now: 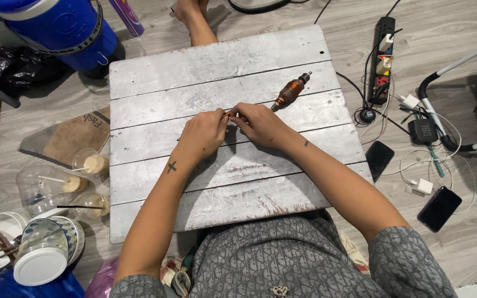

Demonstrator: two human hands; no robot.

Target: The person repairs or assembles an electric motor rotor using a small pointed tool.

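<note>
Copper wire (228, 113) level, running left to right, pinched between left hand (204, 135) and right hand (260, 124) fingertips.

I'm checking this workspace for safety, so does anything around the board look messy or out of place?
Yes: right of the wooden board, a power strip lies in tangled cables with two phones on the floor. Both hands pinch a thin wire.

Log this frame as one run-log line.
left hand: pinching thin wire | right hand: pinching same wire | motor armature: lying on grey wooden board, beyond right hand
</note>
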